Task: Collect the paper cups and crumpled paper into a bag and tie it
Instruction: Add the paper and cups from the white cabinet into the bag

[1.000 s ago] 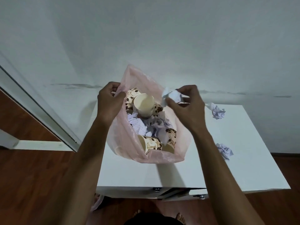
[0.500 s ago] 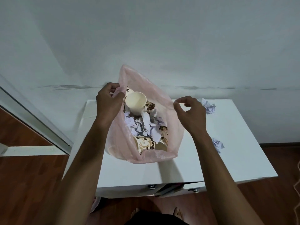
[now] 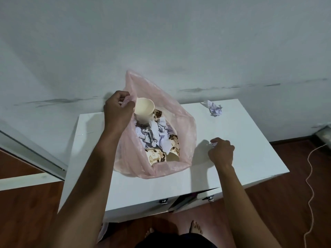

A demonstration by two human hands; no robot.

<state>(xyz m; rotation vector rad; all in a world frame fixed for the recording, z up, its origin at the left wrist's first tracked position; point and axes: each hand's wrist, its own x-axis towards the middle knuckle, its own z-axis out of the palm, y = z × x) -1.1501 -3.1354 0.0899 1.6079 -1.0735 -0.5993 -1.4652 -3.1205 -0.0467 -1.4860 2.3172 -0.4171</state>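
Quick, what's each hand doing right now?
Left hand: pinching the bag rim.
Right hand: closing on a paper ball on the table.

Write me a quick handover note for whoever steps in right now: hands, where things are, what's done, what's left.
Left hand: pinching the pink bag rim, holding its mouth open.
Right hand: down on the white table beside the bag, closing on a crumpled paper mostly hidden under the fingers.
In the bag: several paper cups and a heap of crumpled paper.
Loose: one more paper ball at the table's far edge near the wall.
Left: drop in the paper at the right hand, fetch the far ball, then tie the bag.
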